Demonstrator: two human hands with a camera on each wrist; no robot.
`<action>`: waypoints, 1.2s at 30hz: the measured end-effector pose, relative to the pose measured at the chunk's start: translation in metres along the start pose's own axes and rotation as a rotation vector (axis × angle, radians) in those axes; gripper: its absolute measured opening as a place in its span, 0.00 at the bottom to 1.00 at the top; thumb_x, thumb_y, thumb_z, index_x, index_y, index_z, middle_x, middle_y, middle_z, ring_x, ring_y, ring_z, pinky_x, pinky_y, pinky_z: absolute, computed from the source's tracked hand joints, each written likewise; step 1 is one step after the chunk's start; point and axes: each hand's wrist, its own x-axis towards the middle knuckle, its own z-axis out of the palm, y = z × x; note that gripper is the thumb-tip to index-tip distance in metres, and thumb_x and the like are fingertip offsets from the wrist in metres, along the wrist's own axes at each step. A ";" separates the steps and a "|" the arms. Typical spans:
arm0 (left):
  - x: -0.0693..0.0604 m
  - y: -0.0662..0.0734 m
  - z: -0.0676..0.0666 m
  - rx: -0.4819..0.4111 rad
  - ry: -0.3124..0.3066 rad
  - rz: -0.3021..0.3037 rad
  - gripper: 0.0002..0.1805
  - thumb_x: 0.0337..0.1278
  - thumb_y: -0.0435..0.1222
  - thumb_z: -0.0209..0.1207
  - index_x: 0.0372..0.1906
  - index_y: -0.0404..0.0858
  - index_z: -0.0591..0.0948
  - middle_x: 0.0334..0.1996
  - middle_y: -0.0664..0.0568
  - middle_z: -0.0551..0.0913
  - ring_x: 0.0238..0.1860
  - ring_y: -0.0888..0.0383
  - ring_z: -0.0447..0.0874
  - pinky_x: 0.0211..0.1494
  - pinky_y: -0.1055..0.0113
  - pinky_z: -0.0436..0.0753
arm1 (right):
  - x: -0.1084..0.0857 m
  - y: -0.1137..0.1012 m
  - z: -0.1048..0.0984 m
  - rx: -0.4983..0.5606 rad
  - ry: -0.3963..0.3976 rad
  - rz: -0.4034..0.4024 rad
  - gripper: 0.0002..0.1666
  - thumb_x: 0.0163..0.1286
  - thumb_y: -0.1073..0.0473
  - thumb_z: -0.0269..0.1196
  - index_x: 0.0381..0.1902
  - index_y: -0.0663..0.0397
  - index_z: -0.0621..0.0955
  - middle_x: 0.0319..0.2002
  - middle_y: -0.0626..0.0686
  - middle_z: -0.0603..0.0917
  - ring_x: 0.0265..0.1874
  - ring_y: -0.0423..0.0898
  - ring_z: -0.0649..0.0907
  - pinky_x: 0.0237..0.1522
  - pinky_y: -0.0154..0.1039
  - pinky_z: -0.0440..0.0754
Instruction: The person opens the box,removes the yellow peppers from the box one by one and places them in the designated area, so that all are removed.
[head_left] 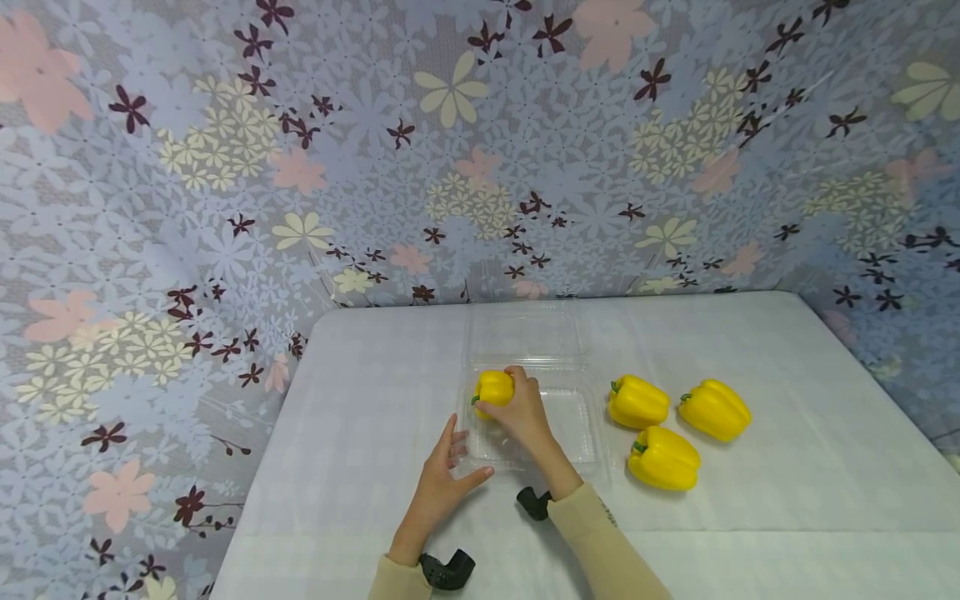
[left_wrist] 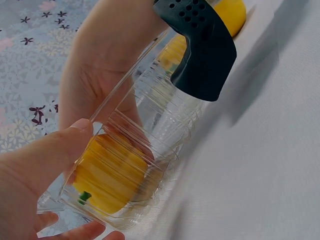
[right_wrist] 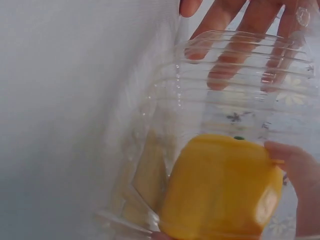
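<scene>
With thumb and fingers my right hand [head_left: 531, 414] grips a yellow bell pepper [head_left: 493, 390] inside the left part of a clear plastic clamshell box [head_left: 573, 421]. The pepper's green stem faces left. In the left wrist view the same pepper [left_wrist: 112, 172] shows through the ribbed box wall. My left hand [head_left: 441, 477] is at the box's near left corner, fingers spread, holding nothing. Its fingers [right_wrist: 225, 75] appear behind the clear wall in the right wrist view. The box lid [head_left: 525, 333] lies folded back, away from me.
Three more yellow bell peppers lie right of the box: one close to it [head_left: 637, 402], one farther right [head_left: 715, 410] and one nearer me [head_left: 663, 458]. A white cloth covers the table [head_left: 360, 375]. Floral fabric [head_left: 375, 167] hangs behind. Black wrist devices [head_left: 448, 571] sit at both wrists.
</scene>
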 end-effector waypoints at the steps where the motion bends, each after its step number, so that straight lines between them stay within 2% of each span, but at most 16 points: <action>1: 0.000 0.000 0.000 -0.001 -0.001 0.001 0.53 0.49 0.42 0.69 0.75 0.36 0.50 0.64 0.37 0.70 0.62 0.42 0.72 0.63 0.45 0.73 | -0.001 0.000 -0.001 -0.001 0.000 -0.001 0.44 0.50 0.51 0.73 0.61 0.60 0.68 0.50 0.67 0.73 0.44 0.56 0.78 0.50 0.52 0.80; 8: 0.002 0.001 0.003 -0.011 0.002 0.007 0.53 0.49 0.43 0.69 0.75 0.34 0.50 0.64 0.36 0.70 0.62 0.41 0.73 0.63 0.44 0.72 | -0.004 -0.001 -0.007 0.008 0.004 -0.007 0.43 0.51 0.50 0.72 0.61 0.59 0.68 0.50 0.66 0.74 0.44 0.55 0.78 0.50 0.51 0.80; 17: 0.001 -0.002 0.004 -0.006 -0.005 0.006 0.53 0.50 0.44 0.69 0.75 0.37 0.50 0.64 0.39 0.71 0.61 0.43 0.74 0.63 0.45 0.73 | -0.011 -0.009 -0.026 0.039 0.018 -0.011 0.44 0.51 0.52 0.73 0.62 0.60 0.68 0.53 0.66 0.74 0.47 0.57 0.78 0.52 0.52 0.79; 24: -0.002 -0.002 0.003 -0.018 -0.002 -0.009 0.52 0.50 0.43 0.69 0.75 0.37 0.50 0.65 0.39 0.70 0.61 0.43 0.74 0.63 0.46 0.73 | -0.018 -0.013 -0.045 0.056 0.002 0.025 0.44 0.53 0.51 0.72 0.65 0.57 0.66 0.58 0.65 0.72 0.51 0.58 0.76 0.55 0.54 0.78; 36: -0.001 -0.005 0.002 0.022 0.008 -0.001 0.53 0.49 0.44 0.69 0.75 0.35 0.50 0.63 0.38 0.71 0.61 0.42 0.75 0.61 0.47 0.74 | -0.028 -0.010 -0.086 0.066 0.019 0.041 0.46 0.56 0.50 0.70 0.67 0.57 0.63 0.64 0.64 0.69 0.57 0.59 0.73 0.58 0.55 0.75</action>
